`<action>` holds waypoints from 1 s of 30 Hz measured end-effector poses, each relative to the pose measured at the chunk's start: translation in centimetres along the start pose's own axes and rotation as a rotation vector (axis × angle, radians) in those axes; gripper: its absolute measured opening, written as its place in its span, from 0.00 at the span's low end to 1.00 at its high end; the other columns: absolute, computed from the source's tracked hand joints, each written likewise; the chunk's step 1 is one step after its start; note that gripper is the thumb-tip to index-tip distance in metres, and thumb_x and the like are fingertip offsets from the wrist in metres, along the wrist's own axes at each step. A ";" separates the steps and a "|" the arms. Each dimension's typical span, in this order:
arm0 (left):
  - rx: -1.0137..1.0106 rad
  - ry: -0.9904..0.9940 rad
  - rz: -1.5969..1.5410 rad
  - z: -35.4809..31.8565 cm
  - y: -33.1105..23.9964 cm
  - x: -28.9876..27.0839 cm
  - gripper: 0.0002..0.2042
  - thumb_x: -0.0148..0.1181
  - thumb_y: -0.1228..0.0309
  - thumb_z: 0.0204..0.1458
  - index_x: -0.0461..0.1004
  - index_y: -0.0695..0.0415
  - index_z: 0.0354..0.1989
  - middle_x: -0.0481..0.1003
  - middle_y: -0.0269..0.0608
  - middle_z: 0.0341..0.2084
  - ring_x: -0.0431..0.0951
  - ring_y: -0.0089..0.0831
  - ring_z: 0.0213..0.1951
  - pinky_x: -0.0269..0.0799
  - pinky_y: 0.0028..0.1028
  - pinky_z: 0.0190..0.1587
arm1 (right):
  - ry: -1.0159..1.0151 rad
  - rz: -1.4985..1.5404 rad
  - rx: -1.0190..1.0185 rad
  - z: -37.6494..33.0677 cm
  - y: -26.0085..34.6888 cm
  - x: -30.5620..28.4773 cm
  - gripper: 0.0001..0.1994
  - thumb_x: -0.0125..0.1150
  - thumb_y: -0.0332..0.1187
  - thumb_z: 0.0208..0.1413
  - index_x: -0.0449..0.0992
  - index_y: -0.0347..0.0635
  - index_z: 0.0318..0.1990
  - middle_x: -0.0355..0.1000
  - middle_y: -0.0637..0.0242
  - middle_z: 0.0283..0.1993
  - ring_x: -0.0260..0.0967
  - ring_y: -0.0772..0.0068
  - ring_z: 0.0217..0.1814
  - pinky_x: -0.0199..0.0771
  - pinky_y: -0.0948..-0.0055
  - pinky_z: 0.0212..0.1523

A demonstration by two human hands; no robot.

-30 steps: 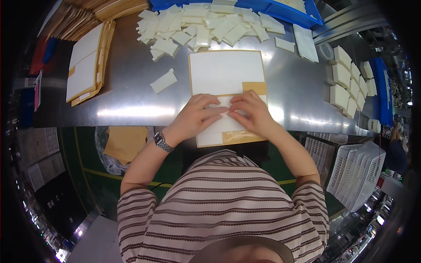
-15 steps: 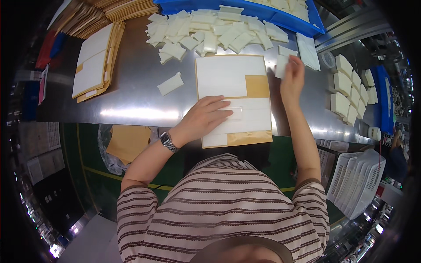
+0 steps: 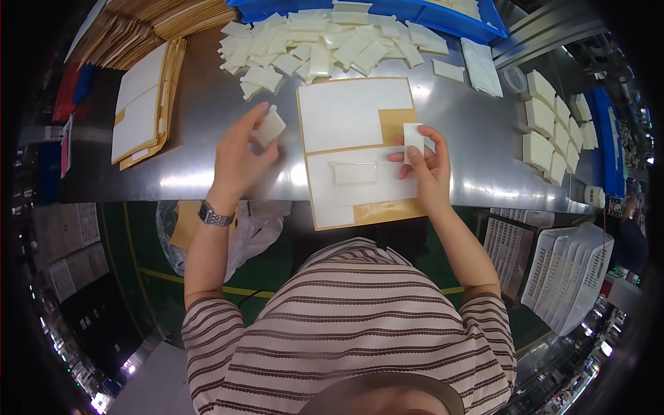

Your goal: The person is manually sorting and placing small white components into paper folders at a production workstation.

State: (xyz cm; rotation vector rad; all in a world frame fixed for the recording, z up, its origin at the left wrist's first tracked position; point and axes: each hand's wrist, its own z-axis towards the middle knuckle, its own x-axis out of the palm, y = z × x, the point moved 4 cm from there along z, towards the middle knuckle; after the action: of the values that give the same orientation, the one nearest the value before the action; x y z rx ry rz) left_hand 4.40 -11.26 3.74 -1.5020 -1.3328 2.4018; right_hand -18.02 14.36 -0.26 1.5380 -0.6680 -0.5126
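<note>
A flat tan sheet faced with white paper (image 3: 353, 114) lies at the table's near edge, in front of me. On its lower half rests a small flat rectangular packet (image 3: 355, 173), whitish with a clear rim. Just left of the sheet, my left hand (image 3: 242, 149) pinches a white packet (image 3: 271, 127) between thumb and fingers, tilted. Over the sheet's right edge, my right hand (image 3: 430, 162) grips a white rectangular piece (image 3: 413, 143) upright between thumb and fingers. Beyond the sheet spreads a loose pile of similar white packets (image 3: 318, 41).
A stack of white-faced tan sheets (image 3: 142, 104) stands at left, below tan envelopes (image 3: 131, 34). A blue bin (image 3: 415, 12) sits behind the pile. One packet (image 3: 448, 70) and a folded white bag (image 3: 482, 69) lie back right. White stacks (image 3: 539, 114) stand at far right.
My left hand has left the sheet and taken up the packet that lay to its left. My right hand has come back toward the sheet with a white piece; a packet remains at back right.
</note>
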 end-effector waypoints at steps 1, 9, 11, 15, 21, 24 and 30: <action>0.038 -0.065 -0.268 -0.4 -0.9 0.3 0.29 0.68 0.80 0.46 0.74 0.52 0.60 0.80 0.43 0.46 0.80 0.36 0.52 0.82 0.37 0.50 | -0.017 0.061 0.050 -0.1 -0.5 0.1 0.23 0.54 0.30 0.71 0.55 0.43 0.69 0.78 0.47 0.54 0.80 0.67 0.45 0.78 0.73 0.37; 0.353 0.114 -0.541 -3.6 -5.2 7.6 0.17 0.72 0.80 0.44 0.77 0.56 0.43 0.78 0.42 0.50 0.76 0.37 0.56 0.72 0.38 0.59 | -0.051 0.060 0.055 0.2 -1.8 -0.6 0.20 0.58 0.28 0.68 0.57 0.43 0.61 0.77 0.51 0.52 0.78 0.69 0.41 0.79 0.72 0.38; 0.451 0.122 -0.323 -3.9 -5.6 8.2 0.14 0.73 0.79 0.44 0.78 0.55 0.39 0.79 0.40 0.50 0.76 0.40 0.56 0.71 0.39 0.59 | -0.050 0.055 0.066 0.2 -2.3 -0.9 0.18 0.62 0.25 0.65 0.59 0.43 0.55 0.76 0.54 0.51 0.77 0.71 0.41 0.80 0.72 0.39; 0.426 0.153 -0.255 -3.9 -5.3 8.1 0.11 0.74 0.76 0.44 0.80 0.55 0.36 0.81 0.37 0.49 0.76 0.40 0.55 0.68 0.40 0.59 | 0.022 -0.132 0.020 -0.1 -1.6 0.1 0.19 0.69 0.19 0.57 0.62 0.43 0.45 0.70 0.65 0.49 0.73 0.77 0.45 0.79 0.76 0.39; 0.441 0.166 -0.273 -4.1 -5.3 8.1 0.13 0.75 0.75 0.46 0.81 0.55 0.41 0.81 0.37 0.49 0.77 0.40 0.55 0.67 0.39 0.59 | -0.001 -0.103 0.092 -0.2 -2.2 -0.1 0.19 0.71 0.19 0.55 0.67 0.39 0.48 0.70 0.66 0.51 0.72 0.80 0.45 0.77 0.80 0.38; 0.417 0.183 -0.262 -4.1 -5.3 8.1 0.17 0.75 0.75 0.46 0.80 0.55 0.45 0.80 0.37 0.50 0.76 0.40 0.56 0.68 0.38 0.59 | 0.007 -0.124 0.085 -0.2 -1.5 0.3 0.18 0.71 0.19 0.55 0.72 0.36 0.51 0.71 0.64 0.54 0.73 0.81 0.46 0.78 0.80 0.39; 0.331 0.149 -0.280 -4.2 -5.2 8.2 0.24 0.75 0.74 0.45 0.77 0.55 0.54 0.79 0.38 0.49 0.74 0.41 0.58 0.69 0.38 0.60 | 0.117 -0.300 -0.215 -0.7 -0.4 1.2 0.14 0.74 0.23 0.53 0.80 0.37 0.48 0.74 0.61 0.60 0.73 0.77 0.48 0.76 0.78 0.40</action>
State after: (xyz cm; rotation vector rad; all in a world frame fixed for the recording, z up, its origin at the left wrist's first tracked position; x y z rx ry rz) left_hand 1.03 -1.79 0.37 -1.2807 -0.9804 2.1574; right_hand -16.65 14.11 -0.53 1.4572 -0.2815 -0.6904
